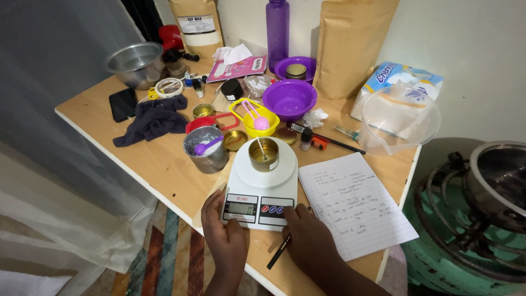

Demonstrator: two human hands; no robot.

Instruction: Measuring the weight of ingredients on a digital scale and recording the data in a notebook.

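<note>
Steadying the white kitchen scale (pixel 259 188) at its near edge, left hand (pixel 224 235) and right hand (pixel 307 241) resting loosely, clamped on nothing; small gold tin (pixel 263 154) just beyond, best kept centred, untouched.

Both your forearms come up from the bottom edge, angled slightly toward each other. Your left hand (pixel 222 227) is held palm down, fingers loosely together and pointing forward, the thumb tucked in at its inner side. Your right hand (pixel 306 233) lies just apart from it, also palm down, fingers curled a little and reaching forward, wrist straight with the forearm.
</note>
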